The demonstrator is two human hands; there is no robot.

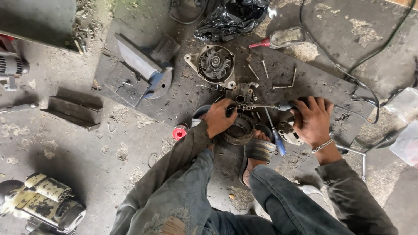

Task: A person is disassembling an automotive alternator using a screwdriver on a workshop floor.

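Pressing left hand [219, 116] grip around ribbed round stator [238, 129] (greasy metal) — right hand [312, 121] grip closed on screwdriver [272, 106].

dusty grey concrete floor [65, 143], dark metal plate [313, 78], flat daylight, black cable [370, 54]

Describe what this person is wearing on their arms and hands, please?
Both hands are bare, with no gloves. The left hand comes out of a long, loose, grey-brown sleeve that looks dusty and worn. The right hand has a thin silver-coloured chain bracelet at the wrist, and further up that arm a dark grey sleeve is pushed back.
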